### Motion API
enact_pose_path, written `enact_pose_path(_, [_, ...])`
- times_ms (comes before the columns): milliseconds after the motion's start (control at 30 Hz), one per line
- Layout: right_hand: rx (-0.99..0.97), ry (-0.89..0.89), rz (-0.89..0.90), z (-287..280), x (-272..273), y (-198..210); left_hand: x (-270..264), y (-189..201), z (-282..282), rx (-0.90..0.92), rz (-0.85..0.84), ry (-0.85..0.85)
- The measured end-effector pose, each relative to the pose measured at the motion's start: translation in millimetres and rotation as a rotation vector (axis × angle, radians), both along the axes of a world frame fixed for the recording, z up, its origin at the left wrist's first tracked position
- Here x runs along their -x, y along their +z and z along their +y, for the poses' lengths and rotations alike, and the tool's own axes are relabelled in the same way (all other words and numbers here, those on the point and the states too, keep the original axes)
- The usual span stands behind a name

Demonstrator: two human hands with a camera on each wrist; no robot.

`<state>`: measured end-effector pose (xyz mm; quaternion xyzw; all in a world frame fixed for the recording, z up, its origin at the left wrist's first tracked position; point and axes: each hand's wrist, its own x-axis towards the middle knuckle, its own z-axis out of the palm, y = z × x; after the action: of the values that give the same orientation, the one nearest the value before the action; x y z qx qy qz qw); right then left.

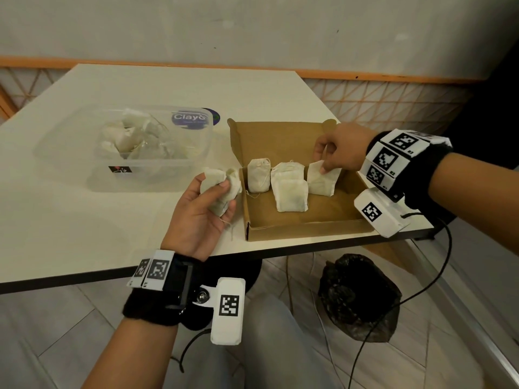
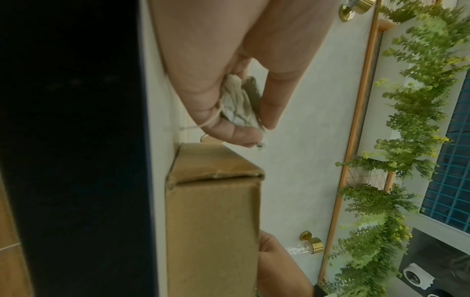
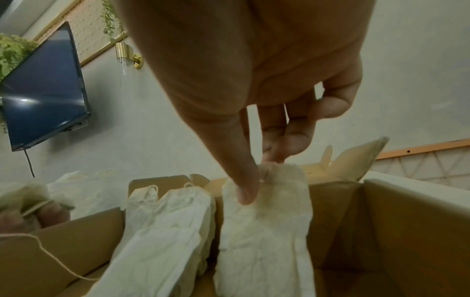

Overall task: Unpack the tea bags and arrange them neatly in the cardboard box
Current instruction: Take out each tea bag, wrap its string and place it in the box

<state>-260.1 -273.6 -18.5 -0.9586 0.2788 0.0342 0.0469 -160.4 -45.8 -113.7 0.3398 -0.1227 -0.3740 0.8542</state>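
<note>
An open brown cardboard box (image 1: 331, 220) sits at the table's near right edge. Inside, several white tea bags lean toward its back wall: one at the left (image 1: 257, 175), two overlapping in the middle (image 1: 290, 192). My right hand (image 1: 334, 155) pinches the top of the rightmost tea bag (image 1: 320, 179) (image 3: 264, 231), whose lower end is down in the box. My left hand (image 1: 207, 203) hovers just left of the box, palm up, gripping a bunch of tea bags (image 1: 217, 186) (image 2: 241, 102) with strings trailing.
A clear plastic tub (image 1: 132, 144) holding more tea bags stands on the white table (image 1: 84, 220), left of the box, with its lid (image 1: 193, 119) leaning behind. A black bag (image 1: 359, 296) lies on the floor below the table edge.
</note>
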Motion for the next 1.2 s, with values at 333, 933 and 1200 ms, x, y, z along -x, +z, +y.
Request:
enact_pose_path(333, [-0.005,0.077,0.094,6.3,-6.3,15.7,0.5,0.9,0.5,0.0,0.01,-0.001])
enact_pose_path(933, [0.168,0.12,0.246,18.2,-18.1,21.2,0.4,0.6,0.3,-0.005,0.008,-0.004])
enact_pose_path(1200, [0.217,0.059,0.024,34.3,-20.1,29.1,-0.7,1.8,0.9,0.004,0.076,0.003])
